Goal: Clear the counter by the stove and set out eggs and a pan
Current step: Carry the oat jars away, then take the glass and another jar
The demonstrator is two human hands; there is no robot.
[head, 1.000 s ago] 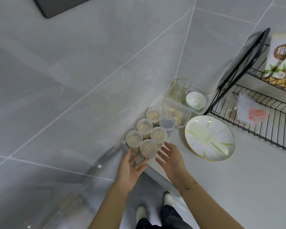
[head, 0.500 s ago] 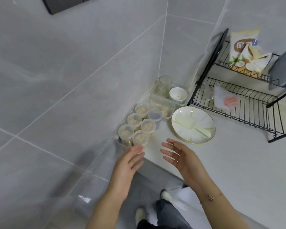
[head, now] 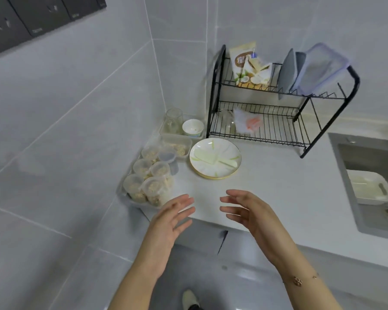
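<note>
While both hands hover empty above its front edge, the white tabletop (head: pixel 267 193) runs from the tiled corner to a grey sink (head: pixel 367 182) on the right. A black dish rack (head: pixel 267 121) stands at the back, a plate (head: pixel 215 158) just in front of it. A tray of lidded tubs (head: pixel 147 182) sits against the left wall, just beyond the left hand (head: pixel 169 222). The right hand (head: pixel 249 212) is near it, palms facing, fingers spread and relaxed, holding nothing. No eggs or pan show.
</note>
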